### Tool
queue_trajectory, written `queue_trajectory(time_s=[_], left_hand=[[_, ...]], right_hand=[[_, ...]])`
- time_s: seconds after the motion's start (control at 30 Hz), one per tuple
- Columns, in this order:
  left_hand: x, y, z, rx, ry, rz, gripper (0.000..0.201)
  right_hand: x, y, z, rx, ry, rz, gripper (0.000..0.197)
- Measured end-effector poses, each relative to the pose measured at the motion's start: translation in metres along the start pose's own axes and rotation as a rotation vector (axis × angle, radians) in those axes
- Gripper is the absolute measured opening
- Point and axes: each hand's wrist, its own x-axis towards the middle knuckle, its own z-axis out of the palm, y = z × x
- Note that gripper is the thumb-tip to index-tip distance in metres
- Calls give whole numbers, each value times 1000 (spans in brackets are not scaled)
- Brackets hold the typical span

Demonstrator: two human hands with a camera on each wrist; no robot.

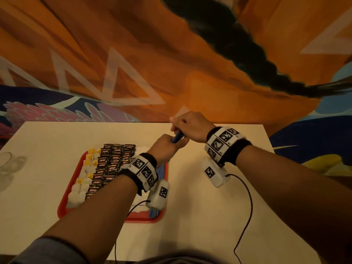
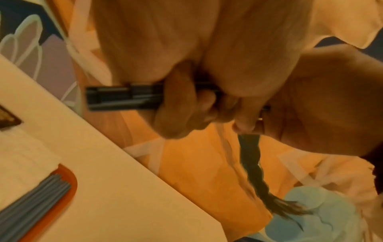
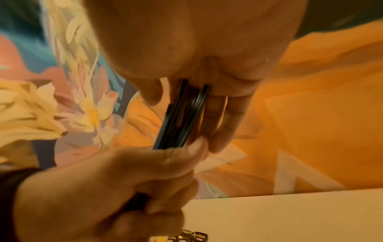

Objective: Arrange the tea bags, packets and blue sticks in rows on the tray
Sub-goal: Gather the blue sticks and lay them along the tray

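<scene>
Above the table's far middle, both hands hold one bundle of blue sticks (image 1: 178, 138). My left hand (image 1: 167, 147) grips its lower end in a fist; my right hand (image 1: 188, 128) holds the upper end between thumb and fingers. The bundle (image 2: 124, 96) juts out of the left fist in the left wrist view, and the sticks (image 3: 180, 117) run between both hands in the right wrist view. The red tray (image 1: 65, 204) holds a row of white tea bags (image 1: 80, 185) with yellow tags, dark packets (image 1: 110, 164), and more blue sticks (image 1: 162, 172) along its right side.
The tray sits on a cream table (image 1: 209, 216) left of centre. A clear glass (image 1: 5, 168) stands at the left edge. Black cables (image 1: 247, 216) trail from the wrist cameras across the table's right half. A painted orange wall rises behind the far edge.
</scene>
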Motion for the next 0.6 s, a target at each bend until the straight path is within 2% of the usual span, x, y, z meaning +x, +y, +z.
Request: queue_trajectory(time_s=[0.07,0.13,0.23,0.33,0.43,0.6], left_hand=[[1,0,-4,177,-26,-50,51],[3,1,-7,401,-49,-41,49],[7,3,-8,655,-53,-9,33],[9,1,-8,725,-33,-28,19],[9,4,-6,764,-3,1,20],[7,17,-4,798,59,75,28]], right_hand=[[-6,5,-5,-170,-83,-31,43],[-11,8,-9,-398,-165,-77,31],[-18,9,-6,-643,-200,-129,19],[-20,10,5,-799,-116,-203,28],[-22,9,17,-922,-87,-236,33],[-23,9,31,-856,-113,-32,24]])
